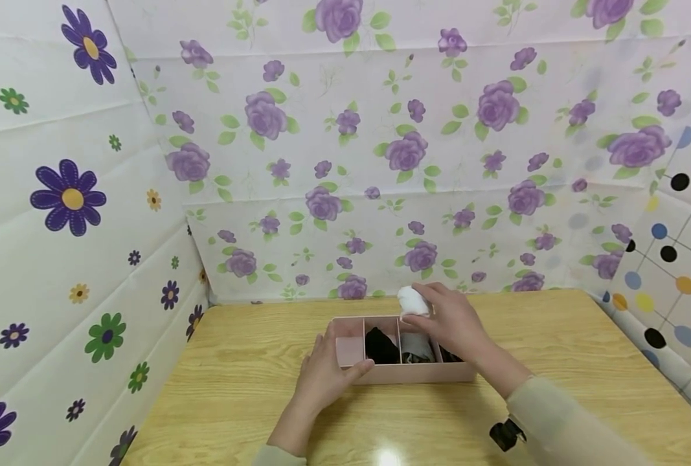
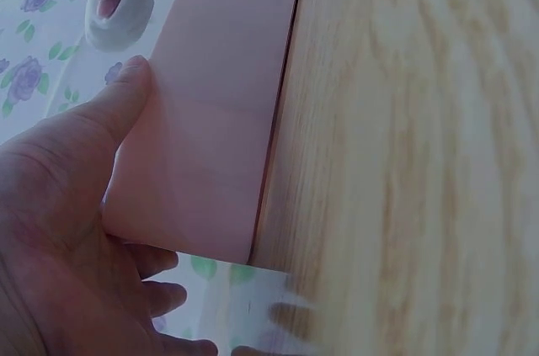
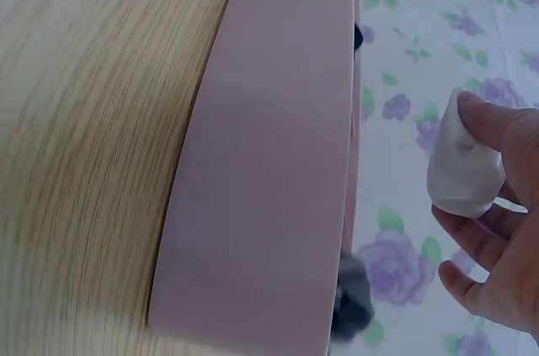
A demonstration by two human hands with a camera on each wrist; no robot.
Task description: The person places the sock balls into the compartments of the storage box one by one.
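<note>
A pink divided box (image 1: 415,373) sits on the table, with my left hand (image 1: 324,378) holding its left end. The thumb lies along the front rim and the fingers are around the end wall. Above the box's back rim, my right hand (image 1: 453,320) pinches a white rolled-up sock (image 1: 413,302) between thumb and fingers. The right wrist view shows the white sock (image 3: 463,167) clear of the box. Inside the box, a black cloth bundle (image 1: 381,347) and a grey one (image 1: 418,348) fill the middle compartments. The left compartment (image 1: 350,349) shows its bare floor. My right hand partly hides the dark contents on the right.
The wooden table (image 1: 252,362) extends around the box. Behind it hangs a white sheet with purple flowers (image 1: 322,204), and patterned sheets cover the left and right sides. A small black device (image 1: 505,435) is at my right sleeve.
</note>
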